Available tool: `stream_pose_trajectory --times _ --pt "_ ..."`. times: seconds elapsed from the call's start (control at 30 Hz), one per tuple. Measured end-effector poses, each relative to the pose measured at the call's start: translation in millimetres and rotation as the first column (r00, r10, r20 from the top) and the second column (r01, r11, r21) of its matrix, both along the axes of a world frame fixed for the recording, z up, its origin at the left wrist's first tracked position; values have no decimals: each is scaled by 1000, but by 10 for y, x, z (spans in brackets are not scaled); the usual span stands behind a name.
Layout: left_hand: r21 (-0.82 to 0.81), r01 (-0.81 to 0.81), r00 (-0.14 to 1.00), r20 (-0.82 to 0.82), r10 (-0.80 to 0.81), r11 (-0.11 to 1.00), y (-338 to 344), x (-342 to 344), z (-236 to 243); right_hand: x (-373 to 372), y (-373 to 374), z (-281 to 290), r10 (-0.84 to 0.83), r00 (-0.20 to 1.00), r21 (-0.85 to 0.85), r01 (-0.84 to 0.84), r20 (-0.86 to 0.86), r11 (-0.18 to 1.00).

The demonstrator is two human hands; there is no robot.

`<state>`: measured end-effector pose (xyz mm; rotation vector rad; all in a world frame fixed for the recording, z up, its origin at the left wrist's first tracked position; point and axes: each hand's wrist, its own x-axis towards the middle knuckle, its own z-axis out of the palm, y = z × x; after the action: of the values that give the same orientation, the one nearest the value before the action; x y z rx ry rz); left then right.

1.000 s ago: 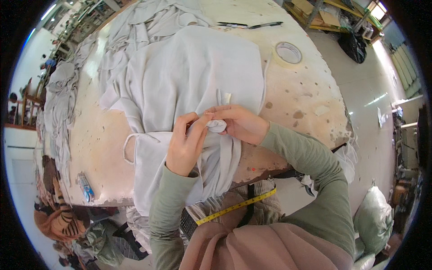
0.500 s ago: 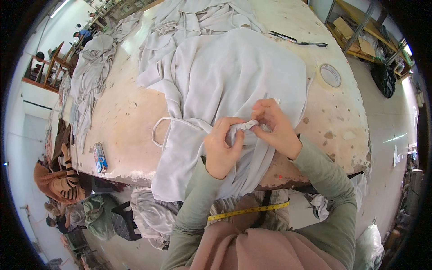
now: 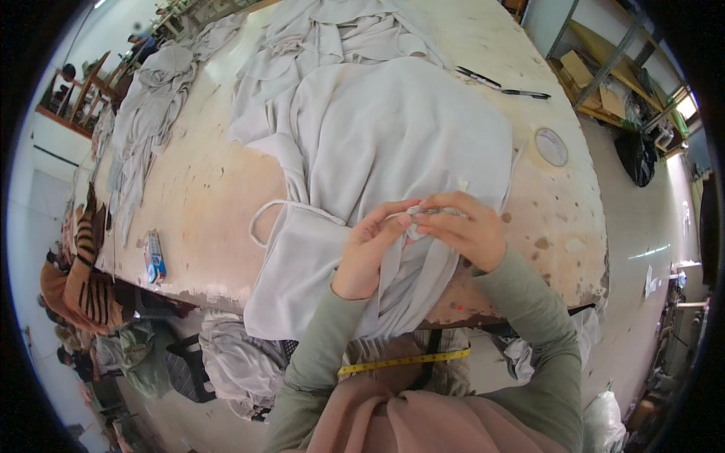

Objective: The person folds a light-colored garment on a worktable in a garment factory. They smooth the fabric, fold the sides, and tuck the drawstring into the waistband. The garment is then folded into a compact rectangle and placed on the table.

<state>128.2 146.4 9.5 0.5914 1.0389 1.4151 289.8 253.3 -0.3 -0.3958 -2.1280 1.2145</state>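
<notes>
A pale grey garment (image 3: pixel 400 128) of thin, smooth cloth lies spread over the table and hangs past its near edge. Close to that edge, my left hand (image 3: pixel 363 253) pinches a bunched bit of the cloth between thumb and fingers. My right hand (image 3: pixel 470 230) grips the same gathered bit from the other side, its fingertips meeting those of the left. What exactly lies between the fingertips is mostly hidden. Below the hands the cloth falls in long folds. A narrow fabric strap (image 3: pixel 260 219) loops out to the left of them.
On the worn table (image 3: pixel 196 204) are a tape roll (image 3: pixel 551 147), two black pens (image 3: pixel 526 94) and a small blue box (image 3: pixel 154 257). More grey cloth (image 3: pixel 155 98) is heaped at left. A yellow measuring tape (image 3: pixel 404 362) hangs before me. Another person (image 3: pixel 83 291) is at far left.
My right fingers have come down and closed over the gathered cloth, nearer to my left hand. The view has shifted slightly.
</notes>
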Motion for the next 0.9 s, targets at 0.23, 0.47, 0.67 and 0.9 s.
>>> stream_pose_trajectory --times 0.23,0.47,0.67,0.9 --pt "166 39 351 -926 142 985 -30 -7 -4 329 578 92 -528 817 -339 440 -233 831" --pt "-31 104 -122 -992 -18 994 -176 -1093 211 818 780 405 -344 934 145 328 101 933" --pt "138 287 133 -986 103 948 -229 -1347 301 161 368 400 -356 921 340 288 158 895" --pt "163 284 331 -942 63 945 -246 -1249 451 -916 -20 309 281 927 -222 -228 247 948"
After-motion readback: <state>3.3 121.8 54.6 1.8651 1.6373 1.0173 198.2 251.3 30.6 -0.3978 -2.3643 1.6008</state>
